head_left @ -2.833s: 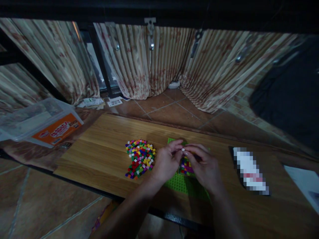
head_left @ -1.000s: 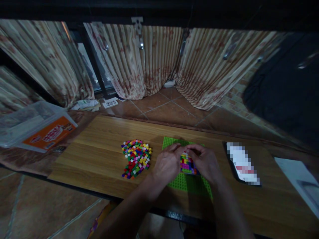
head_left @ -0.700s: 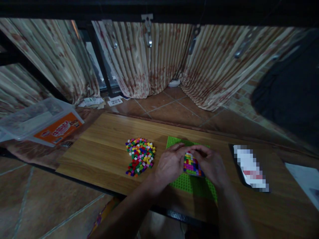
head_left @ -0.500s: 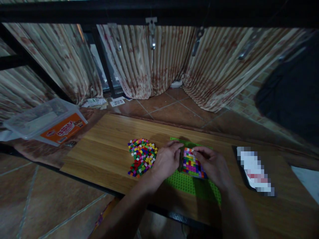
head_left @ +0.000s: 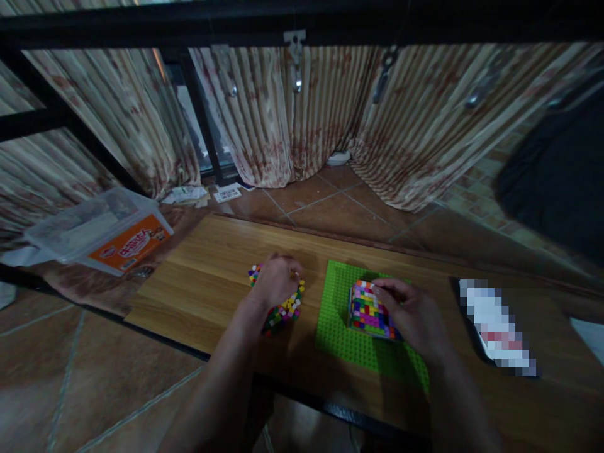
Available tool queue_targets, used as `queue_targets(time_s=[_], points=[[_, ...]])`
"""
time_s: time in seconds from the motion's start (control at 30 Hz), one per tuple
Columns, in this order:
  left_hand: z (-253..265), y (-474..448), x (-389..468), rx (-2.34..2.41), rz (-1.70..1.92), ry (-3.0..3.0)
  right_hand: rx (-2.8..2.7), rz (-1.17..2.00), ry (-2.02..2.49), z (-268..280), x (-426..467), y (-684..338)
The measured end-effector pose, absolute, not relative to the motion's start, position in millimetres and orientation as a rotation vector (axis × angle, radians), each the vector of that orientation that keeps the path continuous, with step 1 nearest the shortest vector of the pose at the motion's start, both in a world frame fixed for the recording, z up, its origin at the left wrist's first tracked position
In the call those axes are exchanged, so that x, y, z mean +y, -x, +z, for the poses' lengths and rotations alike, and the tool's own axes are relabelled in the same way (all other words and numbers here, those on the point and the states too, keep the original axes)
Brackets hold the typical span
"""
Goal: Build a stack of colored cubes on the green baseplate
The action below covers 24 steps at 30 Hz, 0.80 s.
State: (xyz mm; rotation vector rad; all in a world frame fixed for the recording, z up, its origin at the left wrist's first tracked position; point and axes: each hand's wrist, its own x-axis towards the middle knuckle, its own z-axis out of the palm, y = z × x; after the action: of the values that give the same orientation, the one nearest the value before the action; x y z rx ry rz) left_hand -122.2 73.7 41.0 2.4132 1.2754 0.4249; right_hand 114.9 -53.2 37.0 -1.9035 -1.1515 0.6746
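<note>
Grips unclear, the left hand (head_left: 275,280) has moved to multicoloured plastic cubes (head_left: 287,309), leaving the right hand (head_left: 414,312) alone over the green studded baseplate (head_left: 334,286).

I have open wood on the left of the tabletop (head_left: 189,270), between the plastic tub (head_left: 132,242) and the loose bricks (head_left: 289,308), though the left hand (head_left: 277,280) covers much of that pile; a bare strip separates pile and green baseplate (head_left: 333,296); on the plate the raised brick block (head_left: 368,309) stands in the way, and the right hand (head_left: 415,311) bars its right side; I can pass between that hand and the dark-edged slab (head_left: 495,327) farther right; the forearms (head_left: 221,371) cross the near edge, with a gap between.
</note>
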Motion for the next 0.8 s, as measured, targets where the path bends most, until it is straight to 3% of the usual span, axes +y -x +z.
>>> queue_targets(time_s=[0.57, 0.8], points=[[41.9, 101.7, 58.4, 1.271, 0.521, -2.338, -1.188, 0.618, 1.877, 36.7, -54.8, -116.0], [43.5, 76.3, 35.2, 0.996, 0.719, -2.052, -1.243, 0.358, 1.793, 42.3, -56.8, -110.3]])
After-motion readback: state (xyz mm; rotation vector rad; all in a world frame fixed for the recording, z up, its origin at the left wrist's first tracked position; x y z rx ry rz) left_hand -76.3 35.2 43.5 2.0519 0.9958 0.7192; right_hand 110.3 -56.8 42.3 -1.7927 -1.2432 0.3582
